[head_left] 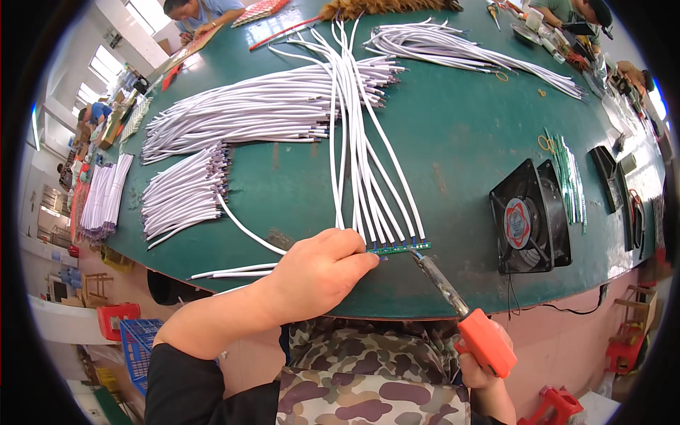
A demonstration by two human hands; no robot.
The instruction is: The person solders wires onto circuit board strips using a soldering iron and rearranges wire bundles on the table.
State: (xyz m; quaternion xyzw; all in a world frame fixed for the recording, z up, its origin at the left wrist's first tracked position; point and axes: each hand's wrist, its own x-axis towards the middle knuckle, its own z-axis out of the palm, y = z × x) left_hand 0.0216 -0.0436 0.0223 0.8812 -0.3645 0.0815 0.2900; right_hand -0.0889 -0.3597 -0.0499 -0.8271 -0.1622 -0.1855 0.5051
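Green surface [439, 177], curved near edge toward the person. Green circuit strip [397, 248] lies flat just inside that near edge, about midway along it. White wires [361, 142] run from the strip across the surface toward its far edge.

Left hand [326, 269]: closed, thumb and fingertips on the left end of the strip. Whether it also pinches a wire is hidden by the knuckles. Right hand [482, 361]: wrapped around the orange handle of a soldering iron [476, 329], partly hidden behind it. Iron tilted, tip at the strip's right half; contact or slight gap cannot be told.

Stock: large wire bundle [248, 113] toward the left edge, smaller wire bundle [184, 191] nearer the near edge, third wire bundle [453, 46] by the far edge. Black fan [518, 223] stands upright to the right of the strip; a stack of narrow green strips [568, 180] lies behind it, toward the right edge.

Judgement: soldering of wire ends to the strip appears in hand. Next move seems to call for the strip held motionless, and the tip placed on one joint without brushing neighbouring wires.
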